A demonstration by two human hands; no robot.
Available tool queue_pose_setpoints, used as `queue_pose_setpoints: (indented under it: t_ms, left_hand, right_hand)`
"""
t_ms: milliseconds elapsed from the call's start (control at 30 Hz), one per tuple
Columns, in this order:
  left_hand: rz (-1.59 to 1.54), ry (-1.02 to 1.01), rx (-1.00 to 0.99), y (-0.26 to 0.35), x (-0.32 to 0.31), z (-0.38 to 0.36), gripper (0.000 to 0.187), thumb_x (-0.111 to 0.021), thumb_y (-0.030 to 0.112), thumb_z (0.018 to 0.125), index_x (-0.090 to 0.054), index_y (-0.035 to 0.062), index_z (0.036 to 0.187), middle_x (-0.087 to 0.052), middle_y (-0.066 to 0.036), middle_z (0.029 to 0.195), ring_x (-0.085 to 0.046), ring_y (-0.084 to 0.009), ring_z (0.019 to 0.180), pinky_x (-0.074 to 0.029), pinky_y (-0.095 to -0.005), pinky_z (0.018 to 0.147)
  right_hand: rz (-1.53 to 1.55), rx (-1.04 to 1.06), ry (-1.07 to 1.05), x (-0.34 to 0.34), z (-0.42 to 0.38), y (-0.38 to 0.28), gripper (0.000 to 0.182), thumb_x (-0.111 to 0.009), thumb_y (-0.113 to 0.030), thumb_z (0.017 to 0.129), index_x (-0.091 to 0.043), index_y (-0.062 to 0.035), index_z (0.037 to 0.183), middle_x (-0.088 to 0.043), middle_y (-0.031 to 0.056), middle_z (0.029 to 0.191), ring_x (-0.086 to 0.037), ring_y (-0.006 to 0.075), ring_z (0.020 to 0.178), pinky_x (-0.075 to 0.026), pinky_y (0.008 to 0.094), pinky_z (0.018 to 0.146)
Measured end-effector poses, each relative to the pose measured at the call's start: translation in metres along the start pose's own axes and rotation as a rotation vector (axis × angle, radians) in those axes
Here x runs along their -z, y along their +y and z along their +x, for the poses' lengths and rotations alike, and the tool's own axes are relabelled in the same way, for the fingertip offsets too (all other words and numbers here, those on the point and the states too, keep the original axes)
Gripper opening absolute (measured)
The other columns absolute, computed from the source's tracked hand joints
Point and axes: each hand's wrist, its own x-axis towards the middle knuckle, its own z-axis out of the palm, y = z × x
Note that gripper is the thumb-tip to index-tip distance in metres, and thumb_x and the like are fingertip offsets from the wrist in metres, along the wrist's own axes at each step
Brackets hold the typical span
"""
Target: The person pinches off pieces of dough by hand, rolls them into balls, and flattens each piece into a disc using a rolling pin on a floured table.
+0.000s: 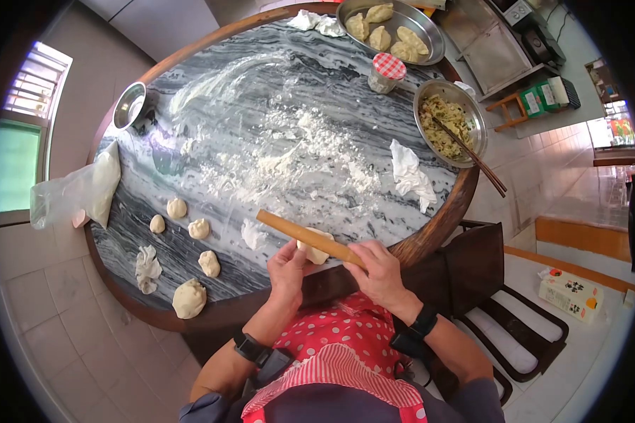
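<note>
A wooden rolling pin [296,233] slants across a flattened round of dough [314,256] near the table's front edge. My right hand [377,273] is closed round the pin's right end. At the dough's left edge, my left hand [286,271] pinches the rim between thumb and fingers. The pin covers part of the dough. Left of my hands lie several small dough pieces [209,264], with a bigger dough lump [190,299] close to the table edge. Loose flour [289,158] is spread over the marble in front of me.
On the marble table [219,92] stand a bowl of filling [430,141] with chopsticks [476,162], a jar [383,83], a pan [436,49] of filled dumplings, and a small metal bowl [130,106]. A flour bag [85,187] hangs over the left edge. Crumpled tissue [410,173] lies at right.
</note>
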Motion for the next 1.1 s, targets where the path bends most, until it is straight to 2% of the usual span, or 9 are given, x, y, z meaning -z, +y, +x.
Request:
queue_pose_setpoints:
  t_ms: [200, 267, 300, 333, 400, 433, 500, 633, 1100]
  left_hand:
    - [0.075, 0.190, 0.048, 0.009, 0.024, -0.030, 0.034, -0.056, 0.007, 0.098, -0.056, -0.0033, 0.131, -0.063, -0.013, 0.120, -0.064, -0.0205, 0.107, -0.056, -0.0349, 0.088]
    - [0.447, 0.134, -0.423, 0.005, 0.049, -0.029, 0.038, -0.056, 0.000, 0.093, -0.056, -0.0027, 0.131, -0.062, -0.012, 0.119, -0.064, -0.0240, 0.107, -0.055, -0.0386, 0.087]
    - [0.807, 0.038, -0.669, 0.022, 0.052, -0.031, 0.048, -0.061, 0.007, 0.092, -0.049, -0.0027, 0.138, -0.051, -0.022, 0.137, -0.053, -0.0362, 0.125, -0.043, -0.0530, 0.102]
    - [0.807, 0.039, -0.667, 0.029, 0.045, -0.024, 0.048, -0.061, 0.007, 0.092, -0.049, -0.0027, 0.138, -0.051, -0.022, 0.137, -0.053, -0.0362, 0.125, -0.043, -0.0530, 0.102]
    - [1.696, 0.053, -1.032, 0.038, 0.033, -0.011, 0.065, -0.063, 0.026, 0.094, -0.038, -0.0006, 0.147, -0.033, -0.028, 0.151, -0.028, -0.0463, 0.142, -0.021, -0.0635, 0.113]
    - [1.695, 0.057, -1.028, 0.035, 0.035, -0.004, 0.065, -0.063, 0.026, 0.094, -0.038, -0.0006, 0.147, -0.033, -0.028, 0.151, -0.028, -0.0463, 0.142, -0.021, -0.0635, 0.113]
    - [1.663, -0.111, -0.856, 0.027, 0.039, 0.014, 0.075, -0.054, 0.041, 0.098, -0.024, 0.0003, 0.153, -0.011, -0.027, 0.160, -0.006, -0.0499, 0.147, -0.004, -0.0646, 0.115]
    - [1.691, -0.058, -0.829, 0.027, 0.032, 0.024, 0.079, -0.049, 0.047, 0.098, -0.021, -0.0011, 0.154, -0.010, -0.027, 0.161, -0.006, -0.0512, 0.147, -0.005, -0.0670, 0.114]
    - [1.736, 0.032, -0.857, 0.046, 0.011, 0.054, 0.079, -0.049, 0.047, 0.098, -0.022, -0.0012, 0.153, -0.011, -0.028, 0.160, -0.004, -0.0524, 0.146, -0.004, -0.0690, 0.112]
  right_hand:
    - [-0.118, 0.120, -0.166, -0.015, -0.003, 0.025, 0.046, -0.076, -0.010, 0.076, -0.060, -0.0048, 0.119, -0.055, 0.0097, 0.105, -0.057, 0.0297, 0.097, -0.048, 0.0408, 0.080]
    - [-0.147, 0.122, -0.192, -0.015, -0.002, 0.026, 0.048, -0.076, -0.011, 0.076, -0.059, -0.0054, 0.121, -0.055, 0.0095, 0.108, -0.056, 0.0293, 0.099, -0.046, 0.0409, 0.082]
    - [-0.173, 0.130, -0.189, -0.014, 0.000, 0.024, 0.049, -0.075, -0.012, 0.077, -0.059, -0.0057, 0.122, -0.055, 0.0094, 0.108, -0.055, 0.0290, 0.100, -0.045, 0.0412, 0.084]
    - [-0.203, 0.144, -0.182, -0.013, 0.002, 0.023, 0.050, -0.075, -0.012, 0.077, -0.059, -0.0059, 0.124, -0.055, 0.0093, 0.108, -0.055, 0.0288, 0.100, -0.044, 0.0415, 0.085]
    - [-0.206, 0.141, -0.188, -0.012, 0.000, 0.022, 0.051, -0.074, -0.014, 0.078, -0.058, -0.0050, 0.126, -0.055, 0.0097, 0.113, -0.054, 0.0293, 0.104, -0.043, 0.0427, 0.088]
    - [-0.209, 0.135, -0.194, -0.011, 0.000, 0.022, 0.053, -0.074, -0.015, 0.079, -0.057, -0.0042, 0.128, -0.055, 0.0102, 0.117, -0.053, 0.0298, 0.108, -0.042, 0.0440, 0.091]
    - [-0.274, 0.143, -0.174, -0.009, 0.003, 0.021, 0.054, -0.072, -0.016, 0.081, -0.055, -0.0028, 0.131, -0.052, 0.0115, 0.127, -0.050, 0.0312, 0.117, -0.039, 0.0478, 0.097]
    - [-0.512, 0.156, -0.129, -0.017, 0.021, 0.030, 0.059, -0.066, -0.021, 0.086, -0.048, -0.0002, 0.139, -0.036, 0.0157, 0.152, -0.033, 0.0353, 0.141, -0.024, 0.0609, 0.113]
    - [-0.521, 0.065, -0.192, -0.017, 0.061, 0.044, 0.066, -0.060, -0.028, 0.092, -0.036, -0.0027, 0.148, -0.022, 0.0182, 0.160, -0.018, 0.0385, 0.148, -0.012, 0.0693, 0.113]
